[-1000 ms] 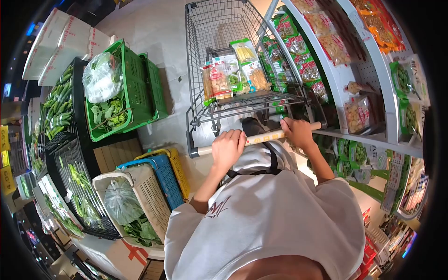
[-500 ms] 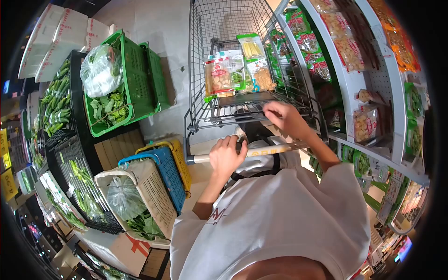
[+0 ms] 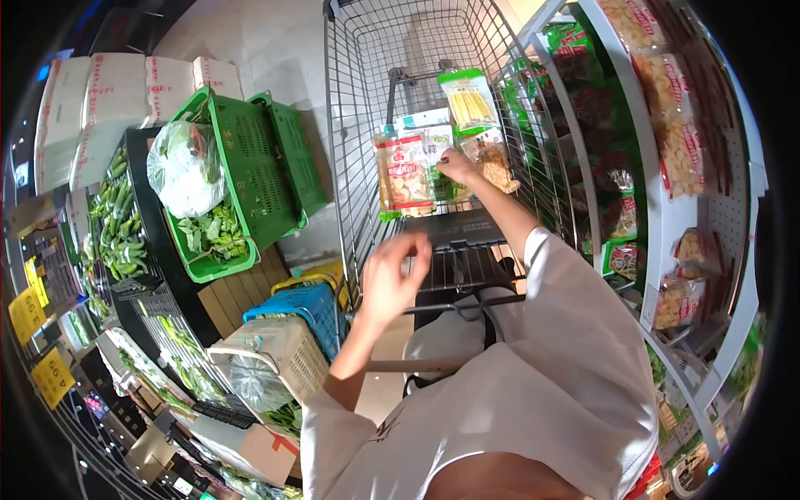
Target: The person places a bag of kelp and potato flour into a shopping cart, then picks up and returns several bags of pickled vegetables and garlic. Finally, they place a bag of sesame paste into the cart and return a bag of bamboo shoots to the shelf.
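A wire shopping cart point(image 3: 333, 137) stands in front of me with several food bags in it. My right hand point(image 3: 457, 167) reaches into it, fingers closed at the edge of a white-and-green food bag point(image 3: 438, 143); the fingertips are partly hidden. To its left lies a red-and-white bag point(image 3: 406, 173), to its right a clear bag of tan food point(image 3: 496, 167), and beyond it a bag of yellow sticks point(image 3: 470, 102). My left hand point(image 3: 396, 275), slightly blurred, hangs above the cart's near end, fingers loosely curled apart from the thumb, holding nothing. The cart handle point(image 3: 421, 365) is below it.
On the left are green crates point(image 3: 254, 167) with bagged greens, a blue basket point(image 3: 302, 310), a cream basket point(image 3: 292, 350), white boxes point(image 3: 117, 112) and cucumbers point(image 3: 117, 225). Shelves with packaged food point(image 3: 679, 150) line the right side, close to the cart.
My left hand has let go of the cart handle and lifted forward. My right hand has reached from near the handle into the cart, onto the bags. The view has shifted and my body leans closer.
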Action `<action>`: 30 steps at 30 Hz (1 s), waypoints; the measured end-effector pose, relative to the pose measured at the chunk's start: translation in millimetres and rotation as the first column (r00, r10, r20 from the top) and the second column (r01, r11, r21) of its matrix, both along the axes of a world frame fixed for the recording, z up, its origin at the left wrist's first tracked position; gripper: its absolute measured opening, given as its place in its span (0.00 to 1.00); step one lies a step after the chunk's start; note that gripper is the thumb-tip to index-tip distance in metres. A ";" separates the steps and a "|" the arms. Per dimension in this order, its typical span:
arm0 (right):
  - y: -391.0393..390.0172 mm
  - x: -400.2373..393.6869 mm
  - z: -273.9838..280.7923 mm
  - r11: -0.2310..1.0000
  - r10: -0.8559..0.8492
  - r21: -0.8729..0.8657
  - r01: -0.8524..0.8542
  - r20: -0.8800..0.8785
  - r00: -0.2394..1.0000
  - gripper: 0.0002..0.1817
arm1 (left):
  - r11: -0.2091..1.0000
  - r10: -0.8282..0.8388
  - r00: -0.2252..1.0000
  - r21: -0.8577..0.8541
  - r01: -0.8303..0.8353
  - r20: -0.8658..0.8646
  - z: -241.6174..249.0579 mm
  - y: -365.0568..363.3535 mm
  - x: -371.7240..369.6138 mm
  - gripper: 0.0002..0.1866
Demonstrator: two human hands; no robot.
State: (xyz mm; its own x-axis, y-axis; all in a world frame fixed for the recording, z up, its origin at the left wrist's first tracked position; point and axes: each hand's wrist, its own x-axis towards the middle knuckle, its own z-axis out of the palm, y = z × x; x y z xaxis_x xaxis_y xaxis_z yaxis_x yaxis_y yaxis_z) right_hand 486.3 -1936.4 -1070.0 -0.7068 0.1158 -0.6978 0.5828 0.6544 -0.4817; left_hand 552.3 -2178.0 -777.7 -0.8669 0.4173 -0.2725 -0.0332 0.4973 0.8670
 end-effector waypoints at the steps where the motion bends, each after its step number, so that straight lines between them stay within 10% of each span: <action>1: -2.5 -2.9 -8.3 1.000 0.021 0.015 -0.021 0.017 1.000 0.22 | 0.999 0.043 0.996 0.036 -0.040 -0.075 -31.7 10.6 -23.5 0.12; 4: -19.7 5.5 -48.0 1.000 -0.025 0.003 0.026 -0.070 0.997 0.24 | 0.978 0.195 0.954 -0.025 -0.206 -0.228 -198.7 23.3 -64.8 0.20; 6: -27.8 6.4 -42.8 0.992 -0.050 -0.114 0.050 -0.004 0.999 0.28 | 0.959 0.268 0.915 -0.177 -0.222 0.302 -236.5 18.8 -87.9 0.25; 8: -37.5 5.4 -24.6 0.961 -0.135 -0.236 0.144 0.054 0.989 0.30 | 0.980 0.199 0.715 -0.155 -0.127 0.670 -383.3 -16.1 -84.5 0.39; 11: -46.3 16.6 -49.8 0.976 -0.095 -0.199 0.089 -0.019 0.995 0.28 | 0.977 0.168 0.853 -0.200 -0.076 0.494 -369.8 -14.5 -69.6 0.46; 12: -49.4 18.5 -51.7 0.974 -0.065 -0.220 0.060 -0.016 0.998 0.26 | 0.998 0.038 0.893 -0.068 -0.009 0.449 -432.2 -29.6 -50.2 0.45; 15: -60.1 15.2 -39.0 0.891 -0.112 -0.408 0.199 0.227 0.967 0.21 | 0.968 0.245 0.823 -0.176 -0.179 0.513 -400.1 -26.5 -47.9 0.36; 17: -70.8 24.6 -39.3 0.946 -0.077 -0.321 0.054 -0.060 0.995 0.19 | 0.944 0.307 0.695 -0.115 -0.309 0.650 -333.9 -14.4 -66.4 0.25; 23: -57.5 12.6 59.5 0.986 0.129 -0.065 -0.154 -0.289 0.949 0.12 | 0.923 0.090 0.515 0.123 -0.366 0.852 -283.9 3.4 -82.6 0.41; 30: 14.6 41.5 231.0 0.911 -0.340 -0.336 0.240 -0.282 0.897 0.16 | 0.722 -0.293 0.454 0.506 -0.472 0.842 -178.7 48.5 -82.1 0.20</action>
State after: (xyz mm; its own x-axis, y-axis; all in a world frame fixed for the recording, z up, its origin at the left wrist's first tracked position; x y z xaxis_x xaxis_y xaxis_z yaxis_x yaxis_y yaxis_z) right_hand 527.8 -1921.7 -839.0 -0.8652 0.1829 -0.4669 0.5012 0.2849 -0.8171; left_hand 470.2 -2129.5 -956.4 -0.3841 0.7264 -0.5699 -0.9051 -0.1744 0.3877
